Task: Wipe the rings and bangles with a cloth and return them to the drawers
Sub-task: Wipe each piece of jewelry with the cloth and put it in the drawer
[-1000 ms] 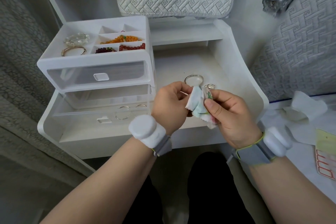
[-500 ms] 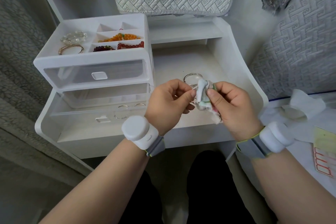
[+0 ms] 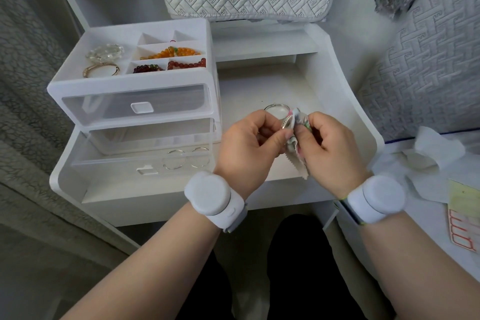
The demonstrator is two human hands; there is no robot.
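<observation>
While the left hand point(image 3: 246, 148) pinches a ring point(image 3: 285, 122) (seemingly), the right hand point(image 3: 331, 149) grips cloth point(image 3: 301, 119).

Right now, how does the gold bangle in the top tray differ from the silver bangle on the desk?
The gold bangle lies in the tray; the silver bangle lies on the desk. The gold bangle shows whole; the silver bangle is partly hidden by the left hand. Both are thin and lie flat.

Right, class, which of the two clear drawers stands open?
The lower drawer: it is pulled out forward, with two thin metal hoops lying inside. The upper drawer sits flush in the organiser, shut.
</observation>
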